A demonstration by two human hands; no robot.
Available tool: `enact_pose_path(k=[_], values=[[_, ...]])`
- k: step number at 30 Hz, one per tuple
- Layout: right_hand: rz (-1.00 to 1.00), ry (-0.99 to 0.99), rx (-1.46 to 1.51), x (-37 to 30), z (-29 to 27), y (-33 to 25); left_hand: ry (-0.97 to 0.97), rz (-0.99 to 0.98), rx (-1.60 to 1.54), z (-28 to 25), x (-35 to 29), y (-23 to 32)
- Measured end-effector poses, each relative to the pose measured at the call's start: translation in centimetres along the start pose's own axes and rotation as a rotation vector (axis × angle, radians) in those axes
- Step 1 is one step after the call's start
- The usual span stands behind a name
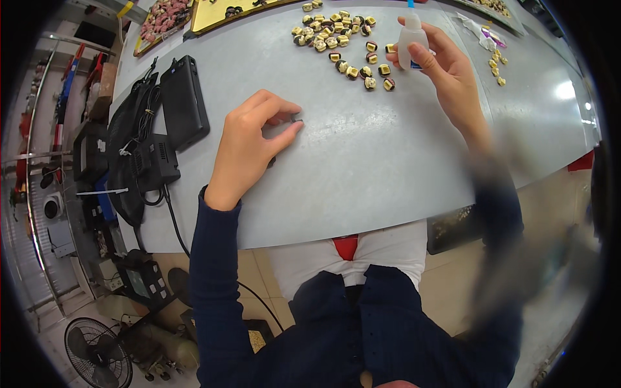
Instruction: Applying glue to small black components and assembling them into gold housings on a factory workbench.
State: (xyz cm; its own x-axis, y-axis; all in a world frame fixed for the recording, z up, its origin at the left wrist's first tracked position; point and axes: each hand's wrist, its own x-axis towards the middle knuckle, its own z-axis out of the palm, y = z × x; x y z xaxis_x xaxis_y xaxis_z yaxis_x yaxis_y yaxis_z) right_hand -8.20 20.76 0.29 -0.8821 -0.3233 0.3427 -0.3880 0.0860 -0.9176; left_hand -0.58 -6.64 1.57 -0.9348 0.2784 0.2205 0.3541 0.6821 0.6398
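Observation:
My left hand [249,139] is over the left-middle of the grey table [362,174], its thumb and forefinger pinching a small dark piece [296,119]. What kind of piece that is, I cannot make out; the fingers cover most of it. Farther off to the right, my right hand [449,74] grips a small translucent white squeeze bottle [412,44] with a blue tip, held upright. Left of the bottle lies a loose cluster of small cream-and-dark pieces [333,29], with several stragglers [369,83] spread toward me.
A black power-supply box [185,102], a smaller black device [155,160] and coiled cables lie at the table's left. Trays hold pink pieces [169,16] and dark ones on yellow [220,14] at the back. White plastic [477,31] and a few cream pieces [494,64] lie far right.

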Motion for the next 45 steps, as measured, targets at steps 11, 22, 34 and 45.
enact_pose_path(k=[11, 22, 34, 45], values=[[0.123, -0.020, 0.473, -0.6, 0.4, -1.3, 0.066, -0.092, -0.557, 1.6, -0.1, 1.7], [0.298, -0.202, 0.624, -1.6, 2.6, -1.9, -0.168, -0.281, -1.019, 2.2, -0.6, 2.4], [0.260, -0.170, 0.584, -2.0, 3.0, -2.6, -0.294, -0.320, -1.142, 2.7, -0.5, 2.7], [0.204, -0.204, 0.502, -2.1, 3.0, -2.6, -0.296, -0.298, -1.128, 3.0, -0.7, 2.6]])
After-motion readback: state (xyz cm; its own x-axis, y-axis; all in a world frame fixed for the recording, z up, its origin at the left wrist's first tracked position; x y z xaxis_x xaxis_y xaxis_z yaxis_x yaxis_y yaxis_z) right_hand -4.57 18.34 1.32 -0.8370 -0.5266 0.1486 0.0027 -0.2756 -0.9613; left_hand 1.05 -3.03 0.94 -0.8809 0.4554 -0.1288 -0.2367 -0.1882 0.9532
